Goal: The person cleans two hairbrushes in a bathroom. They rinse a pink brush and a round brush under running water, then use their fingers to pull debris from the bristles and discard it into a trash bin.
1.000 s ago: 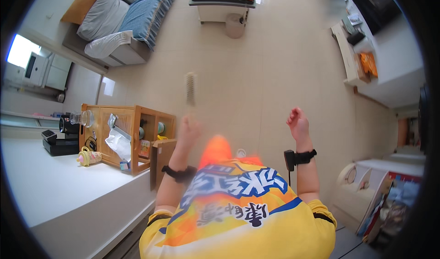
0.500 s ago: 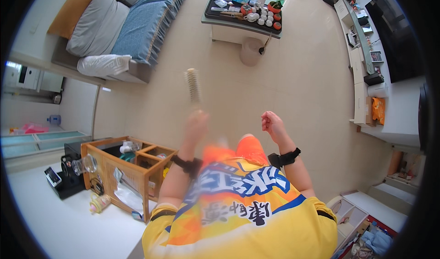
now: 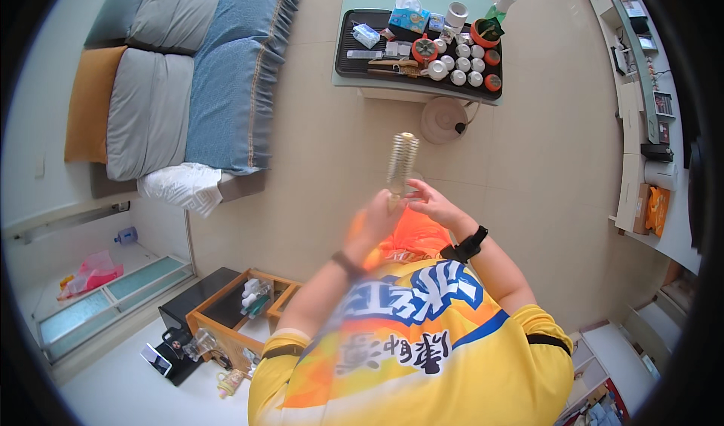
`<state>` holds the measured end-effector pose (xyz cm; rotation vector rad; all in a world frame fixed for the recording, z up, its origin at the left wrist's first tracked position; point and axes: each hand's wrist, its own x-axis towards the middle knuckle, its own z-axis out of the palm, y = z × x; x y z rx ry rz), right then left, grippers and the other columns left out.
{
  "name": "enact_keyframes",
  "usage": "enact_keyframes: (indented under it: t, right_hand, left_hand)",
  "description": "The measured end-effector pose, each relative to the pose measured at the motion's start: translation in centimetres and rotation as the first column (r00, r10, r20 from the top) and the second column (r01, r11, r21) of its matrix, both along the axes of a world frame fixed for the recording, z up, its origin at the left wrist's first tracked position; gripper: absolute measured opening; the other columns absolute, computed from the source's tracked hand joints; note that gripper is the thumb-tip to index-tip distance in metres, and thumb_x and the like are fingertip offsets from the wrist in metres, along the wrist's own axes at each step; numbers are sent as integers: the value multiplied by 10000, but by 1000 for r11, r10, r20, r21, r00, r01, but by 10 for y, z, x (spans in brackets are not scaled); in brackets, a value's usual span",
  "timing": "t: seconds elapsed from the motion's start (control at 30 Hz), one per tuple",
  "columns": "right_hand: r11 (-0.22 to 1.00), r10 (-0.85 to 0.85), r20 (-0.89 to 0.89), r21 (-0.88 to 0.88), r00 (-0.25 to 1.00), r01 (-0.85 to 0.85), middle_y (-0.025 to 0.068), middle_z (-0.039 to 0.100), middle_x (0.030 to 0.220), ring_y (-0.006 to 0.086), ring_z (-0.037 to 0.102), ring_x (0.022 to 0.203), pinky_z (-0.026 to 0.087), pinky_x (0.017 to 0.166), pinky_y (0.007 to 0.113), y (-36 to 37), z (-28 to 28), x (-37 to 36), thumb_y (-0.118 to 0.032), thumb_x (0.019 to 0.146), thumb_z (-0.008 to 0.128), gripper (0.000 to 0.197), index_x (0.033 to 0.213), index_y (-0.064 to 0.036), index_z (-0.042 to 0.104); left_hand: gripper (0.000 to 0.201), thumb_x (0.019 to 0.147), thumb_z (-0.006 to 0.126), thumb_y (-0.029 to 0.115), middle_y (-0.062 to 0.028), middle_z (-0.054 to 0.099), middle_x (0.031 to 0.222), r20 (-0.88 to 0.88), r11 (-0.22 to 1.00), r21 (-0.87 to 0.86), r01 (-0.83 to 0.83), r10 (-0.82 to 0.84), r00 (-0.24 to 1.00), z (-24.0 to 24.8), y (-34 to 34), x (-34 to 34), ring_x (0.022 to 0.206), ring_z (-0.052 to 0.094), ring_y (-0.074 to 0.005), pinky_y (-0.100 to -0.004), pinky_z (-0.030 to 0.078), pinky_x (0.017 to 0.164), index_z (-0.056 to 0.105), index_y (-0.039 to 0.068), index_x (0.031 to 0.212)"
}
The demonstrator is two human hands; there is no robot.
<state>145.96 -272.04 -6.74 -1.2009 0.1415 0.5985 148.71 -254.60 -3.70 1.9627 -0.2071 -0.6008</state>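
A pale round hairbrush (image 3: 402, 162) with rows of bristles stands nearly upright in front of my body. My left hand (image 3: 383, 211), a little blurred, is closed around its handle. Close by on the right is my right hand (image 3: 434, 203), its fingers apart and pointing toward the lower end of the bristles. Whether those fingertips touch the brush I cannot tell. Black bands circle both of my wrists.
Ahead stands a low table with a black tray (image 3: 362, 69) holding cups, a teapot and tissues. A lidded bin (image 3: 443, 121) sits before it. A blue-covered sofa (image 3: 226, 109) is at left, a wooden organizer (image 3: 226, 328) near left, a long cabinet (image 3: 630, 124) at right.
My left hand has brought the hairbrush rightward to the middle. The right hand has shifted left beside it, its fingers now extended. The view has turned, and the table looks nearer.
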Motion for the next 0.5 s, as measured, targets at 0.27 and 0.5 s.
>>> enact_keyframes:
  t: [0.27,0.5]
  right_hand:
    - [955,-297,-204,-87,933,285,126,416,1266,181,460,1076,378,910,323,8,-33,137,-185,858,530,293,1094,-13,554]
    - [659,-752,-332,-366,569,657,23,501,1196,123,536,920,431,805,287,-6,-77,201,-396,863,506,485,1219,-70,462]
  left_hand:
    - [241,770,571,265,-164,577,811,-27,897,16,441,-440,897,-75,-27,139,772,561,-326,-388,454,664,552,55,888]
    - [205,781,536,224,-118,574,894,0,717,319,620,-654,757,-188,-6,334,840,549,-317,-404,460,688,537,80,927]
